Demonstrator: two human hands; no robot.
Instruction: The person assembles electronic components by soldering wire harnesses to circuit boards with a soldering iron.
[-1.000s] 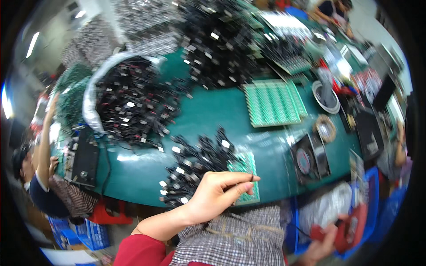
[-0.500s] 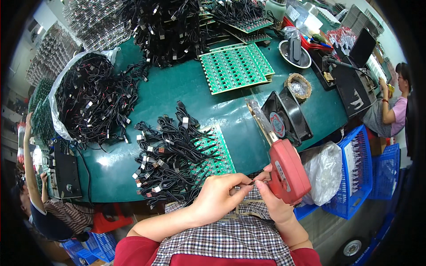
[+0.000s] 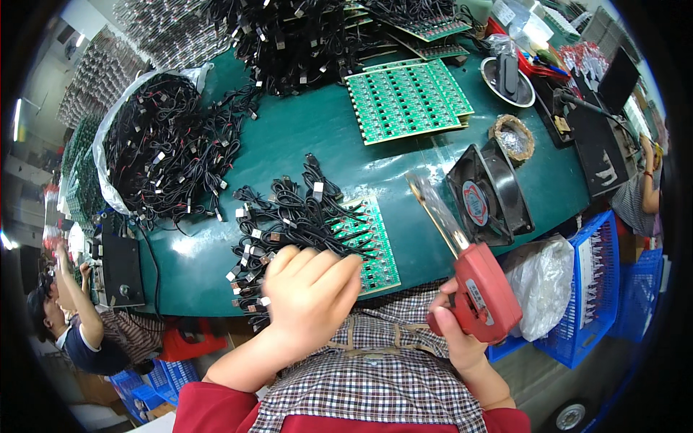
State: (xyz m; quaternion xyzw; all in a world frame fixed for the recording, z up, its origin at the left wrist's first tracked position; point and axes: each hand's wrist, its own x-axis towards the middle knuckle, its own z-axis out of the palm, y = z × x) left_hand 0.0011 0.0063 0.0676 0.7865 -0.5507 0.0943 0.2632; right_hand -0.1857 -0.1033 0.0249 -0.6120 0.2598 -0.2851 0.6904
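My left hand, a little blurred, is curled closed over the near edge of a bunch of black USB cables. Whatever its fingers may hold is hidden. The cables fan leftward from a green circuit board, their wire ends resting along it. My right hand wraps around the handle of a red soldering gun, whose long metal nose points up and to the left above the table.
Green boards are stacked farther back. A black fan stands right of the board, near a tape roll and a metal bowl. Loose cables heap at left. Blue crates stand at right; co-workers sit on both sides.
My left hand has left my right hand and moved left to the cables, its fingers curling. The right hand still holds the soldering gun. The whole view has shifted slightly.
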